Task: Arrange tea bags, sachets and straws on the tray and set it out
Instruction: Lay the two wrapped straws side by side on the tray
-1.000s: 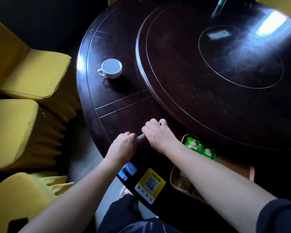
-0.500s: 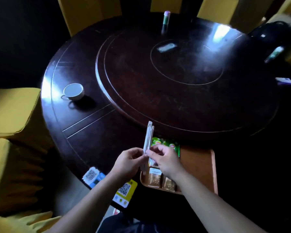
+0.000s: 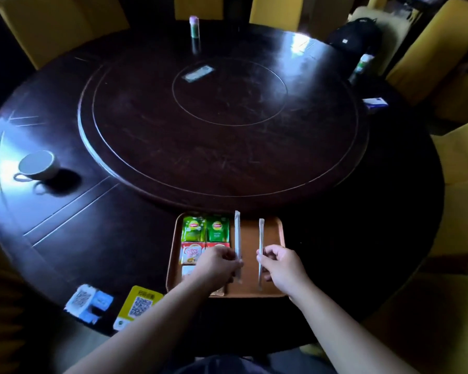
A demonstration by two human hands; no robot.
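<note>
A brown tray [image 3: 277, 233] sits at the near edge of the dark round table. Two green tea bags [image 3: 205, 228] lie side by side at its far left, with red-and-white creamer sachets [image 3: 191, 252] just below them; lower sachets are partly hidden by my left hand. My left hand [image 3: 217, 267] pinches a paper-wrapped straw [image 3: 237, 233] standing lengthwise beside the tea bags. My right hand [image 3: 281, 264] pinches a second wrapped straw [image 3: 261, 238] over the bare right half of the tray.
A white cup [image 3: 38, 164] stands at the table's left. QR-code stickers [image 3: 139, 306] lie at the near edge. A raised turntable [image 3: 222, 125] fills the middle, a small bottle [image 3: 194, 27] beyond it. Yellow-covered chairs ring the table; a black bag [image 3: 353, 33] sits at far right.
My hands held both straws together left of the tray, then lifted them over it. Now they have split apart, one straw in each hand above the tray.
</note>
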